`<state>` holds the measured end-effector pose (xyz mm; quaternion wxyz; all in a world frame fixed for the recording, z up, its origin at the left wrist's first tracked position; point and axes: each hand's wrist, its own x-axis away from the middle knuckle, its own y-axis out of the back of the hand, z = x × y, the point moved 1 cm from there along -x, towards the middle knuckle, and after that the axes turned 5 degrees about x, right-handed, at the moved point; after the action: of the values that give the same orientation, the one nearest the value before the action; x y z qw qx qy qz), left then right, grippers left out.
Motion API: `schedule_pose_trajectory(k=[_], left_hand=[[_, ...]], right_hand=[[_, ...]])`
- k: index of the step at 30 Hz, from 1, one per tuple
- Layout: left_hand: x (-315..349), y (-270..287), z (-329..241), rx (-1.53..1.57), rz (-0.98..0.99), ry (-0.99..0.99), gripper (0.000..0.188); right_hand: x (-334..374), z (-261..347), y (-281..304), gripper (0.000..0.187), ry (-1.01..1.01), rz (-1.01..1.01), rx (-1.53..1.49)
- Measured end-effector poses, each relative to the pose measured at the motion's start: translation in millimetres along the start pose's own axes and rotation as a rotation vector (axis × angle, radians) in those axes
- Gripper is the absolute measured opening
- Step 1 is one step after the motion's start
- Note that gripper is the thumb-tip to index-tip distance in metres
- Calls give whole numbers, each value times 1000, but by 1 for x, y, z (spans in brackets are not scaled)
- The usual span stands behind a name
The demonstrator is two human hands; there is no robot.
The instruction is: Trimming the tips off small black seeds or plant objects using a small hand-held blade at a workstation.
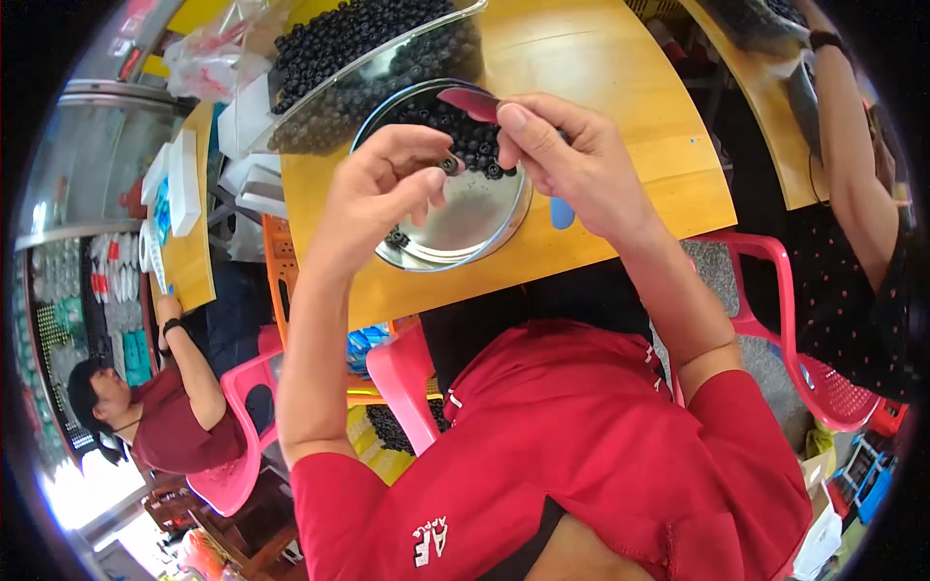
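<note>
My left hand (373, 189) is closed in a pinch over the left side of a round metal bowl (521, 228). Between its thumb and fingertips sits a single blueberry (448, 166). My right hand (586, 160) grips a small knife; its reddish blade (469, 103) points left above the bowl, and the blue handle (562, 213) sticks out below the palm. Dark blueberries (475, 145) lie heaped in the far part of the bowl, with a few at its left wall. The near part shows bare shiny metal.
Behind the bowl, a large clear bin (383, 60) full of blueberries stands on the yellow wooden table (620, 77). A plastic bag (218, 58) lies left of it. Pink chairs (402, 373) stand near me. One person (184, 416) sits at left; another person's arm (852, 165) reaches in at right.
</note>
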<state>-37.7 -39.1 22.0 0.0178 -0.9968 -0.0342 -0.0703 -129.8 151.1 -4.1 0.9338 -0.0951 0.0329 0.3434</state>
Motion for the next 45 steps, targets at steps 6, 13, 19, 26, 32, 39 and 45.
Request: schedule_pose_trajectory(k=[6, 13, 19, 26, 32, 39, 45], left_hand=[[4, -27, 8, 489, -75, -140, 27], [0, -44, 25, 644, -97, -231, 25], [2, -50, 32, 571, -188, -322, 26], [5, -46, 27, 332, -271, -369, 30], [8, -41, 24, 281, -183, -300, 28], [5, -41, 31, 393, -203, -368, 21], [4, -43, 31, 495, -271, -318, 18]], right_hand=[[2, 8, -13, 30, 54, 23, 40], [5, 8, -17, 32, 8, -39, -38], [5, 6, -16, 32, -100, 16, -144], [2, 4, -17, 34, -136, 74, -208], [2, 7, -16, 36, -162, 46, -187], [1, 7, -13, 30, -166, 66, -238], [7, 16, -19, 32, 62, 78, 41]])
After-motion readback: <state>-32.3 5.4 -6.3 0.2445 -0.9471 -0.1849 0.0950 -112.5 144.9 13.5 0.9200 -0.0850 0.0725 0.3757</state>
